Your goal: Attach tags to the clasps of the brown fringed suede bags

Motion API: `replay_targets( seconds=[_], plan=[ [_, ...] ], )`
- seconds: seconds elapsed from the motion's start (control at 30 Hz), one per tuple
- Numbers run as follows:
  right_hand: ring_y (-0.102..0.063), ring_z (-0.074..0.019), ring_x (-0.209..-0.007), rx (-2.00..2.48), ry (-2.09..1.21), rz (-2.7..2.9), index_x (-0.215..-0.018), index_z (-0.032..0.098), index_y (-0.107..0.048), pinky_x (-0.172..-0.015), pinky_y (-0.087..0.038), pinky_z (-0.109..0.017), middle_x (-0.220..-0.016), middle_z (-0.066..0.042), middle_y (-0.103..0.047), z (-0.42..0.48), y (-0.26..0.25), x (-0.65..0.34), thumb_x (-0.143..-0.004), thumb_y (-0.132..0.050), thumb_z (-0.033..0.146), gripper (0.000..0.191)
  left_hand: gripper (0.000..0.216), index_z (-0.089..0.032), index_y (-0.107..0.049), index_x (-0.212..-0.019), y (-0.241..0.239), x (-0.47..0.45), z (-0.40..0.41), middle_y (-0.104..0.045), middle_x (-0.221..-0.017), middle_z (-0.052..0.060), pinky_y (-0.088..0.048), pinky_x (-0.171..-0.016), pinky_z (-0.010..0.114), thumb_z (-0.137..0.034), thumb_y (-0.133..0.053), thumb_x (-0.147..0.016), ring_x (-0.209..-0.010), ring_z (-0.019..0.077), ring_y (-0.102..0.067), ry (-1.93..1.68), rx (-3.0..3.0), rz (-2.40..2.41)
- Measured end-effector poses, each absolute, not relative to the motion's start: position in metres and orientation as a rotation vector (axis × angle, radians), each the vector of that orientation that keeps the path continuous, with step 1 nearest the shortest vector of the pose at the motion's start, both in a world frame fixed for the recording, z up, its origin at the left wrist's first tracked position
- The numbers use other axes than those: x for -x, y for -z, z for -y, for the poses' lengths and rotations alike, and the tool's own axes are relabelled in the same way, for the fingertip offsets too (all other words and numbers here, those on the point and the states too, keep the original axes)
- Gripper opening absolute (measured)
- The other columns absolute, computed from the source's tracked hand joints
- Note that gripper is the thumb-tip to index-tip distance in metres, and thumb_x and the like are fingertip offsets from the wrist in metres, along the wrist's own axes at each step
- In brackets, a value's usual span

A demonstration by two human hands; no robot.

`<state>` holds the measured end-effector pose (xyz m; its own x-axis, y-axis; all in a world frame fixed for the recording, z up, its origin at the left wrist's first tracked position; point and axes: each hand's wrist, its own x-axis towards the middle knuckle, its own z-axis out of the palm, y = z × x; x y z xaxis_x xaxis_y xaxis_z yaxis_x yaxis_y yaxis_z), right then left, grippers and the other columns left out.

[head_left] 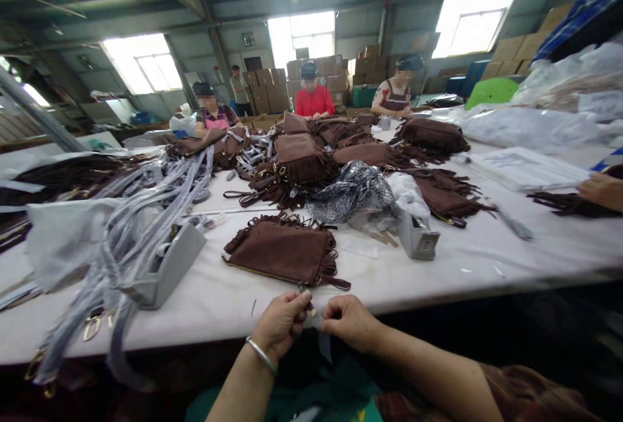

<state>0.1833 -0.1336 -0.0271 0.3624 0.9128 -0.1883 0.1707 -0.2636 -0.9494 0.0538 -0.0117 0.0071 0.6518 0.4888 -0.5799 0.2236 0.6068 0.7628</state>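
A brown fringed suede bag (287, 250) lies flat at the table edge before me, its zipper side towards me and a short wrist loop at its near right corner. My left hand (281, 326), with a bangle on the wrist, is closed on a small metal clasp (313, 311) just off the bag's near edge. Whether the clasp is joined to the bag is hard to see. Close beside it, my right hand (354, 324) pinches a thin clear plastic strip (325, 347) that hangs below the fingers.
Plastic-wrapped straps (160, 204) and a grey tape dispenser (170, 263) lie left. Another dispenser (418, 237) stands right, near a speckled cloth (355, 191). Brown bags (302, 156) are heaped behind. Several people sit or stand beyond; another person's hand (603, 189) is at far right.
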Motion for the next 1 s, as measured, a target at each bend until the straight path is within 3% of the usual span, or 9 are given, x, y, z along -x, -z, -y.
replay_targets(
  seconds=[0.6,1.0],
  plan=[
    [-0.047,-0.0096,-0.055,1.630,-1.079,0.893,-0.057,0.014,-0.062,-0.054,-0.035,-0.022,-0.055,0.003,-0.057,0.1328,0.0257,-0.1832,-0.061,-0.072,0.019,0.012,0.050,-0.015,-0.053,-0.071,0.0008,-0.0528,0.0144,-0.045,-0.052,-0.006,-0.015,-0.039,0.019,-0.056,-0.078,-0.059,-0.042,0.0028,-0.031,-0.155,-1.169,-0.929],
    [-0.040,-0.0074,-0.037,1.528,-1.337,0.615,-0.063,0.016,-0.058,-0.039,-0.027,-0.020,-0.042,0.005,-0.051,0.1345,0.0246,-0.1754,-0.066,-0.069,0.037,0.024,0.047,-0.016,-0.053,-0.069,0.0027,-0.0493,0.0147,-0.045,-0.052,-0.006,-0.016,-0.041,0.020,-0.055,-0.078,-0.058,-0.042,0.0039,-0.032,-0.168,-1.200,-0.941]
  ],
)
